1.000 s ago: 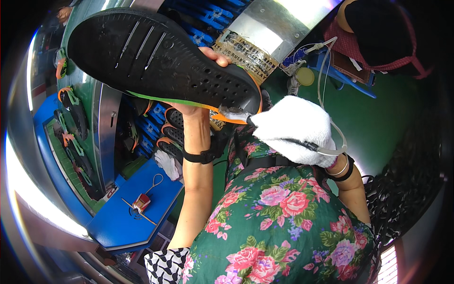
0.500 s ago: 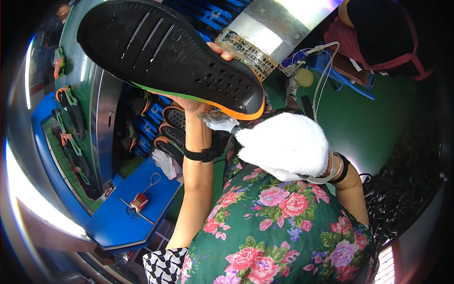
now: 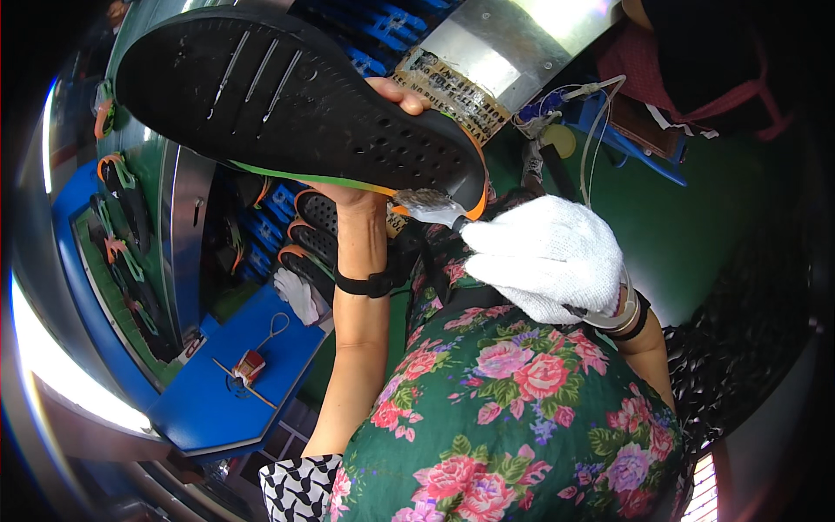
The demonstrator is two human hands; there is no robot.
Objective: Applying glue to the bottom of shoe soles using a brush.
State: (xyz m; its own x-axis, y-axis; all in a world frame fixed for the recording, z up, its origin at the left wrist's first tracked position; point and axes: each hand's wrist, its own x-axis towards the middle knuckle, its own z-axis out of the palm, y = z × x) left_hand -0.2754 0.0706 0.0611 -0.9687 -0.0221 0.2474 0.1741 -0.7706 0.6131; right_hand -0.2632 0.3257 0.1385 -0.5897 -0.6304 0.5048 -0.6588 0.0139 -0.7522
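Note:
My bare left hand (image 3: 346,193) grips a large black shoe sole (image 3: 313,113) around its middle, with fingertips showing over the far edge. Glossy wet streaks run across the sole's three slots, and small holes dot its heel half. Green and orange edging follows the sole's rim. In a white knit glove, my right hand (image 3: 552,257) is closed around the dark handle of a brush (image 3: 428,207). The brush's bristles touch the heel area near the orange edge. The gloved fingers hide most of the handle.
On the left, a green belt (image 3: 161,70) carries more soles (image 3: 129,196). A blue table (image 3: 222,409) holds a small red container (image 3: 250,365) with a stick. A white glove (image 3: 297,294) lies near several stacked soles (image 3: 313,239). A metal machine panel (image 3: 487,43) stands ahead; a blue stool (image 3: 639,143) is right.
The brush has risen from below the sole's edge onto the heel surface, my right hand moving slightly right. The sole has shifted a little to the left.

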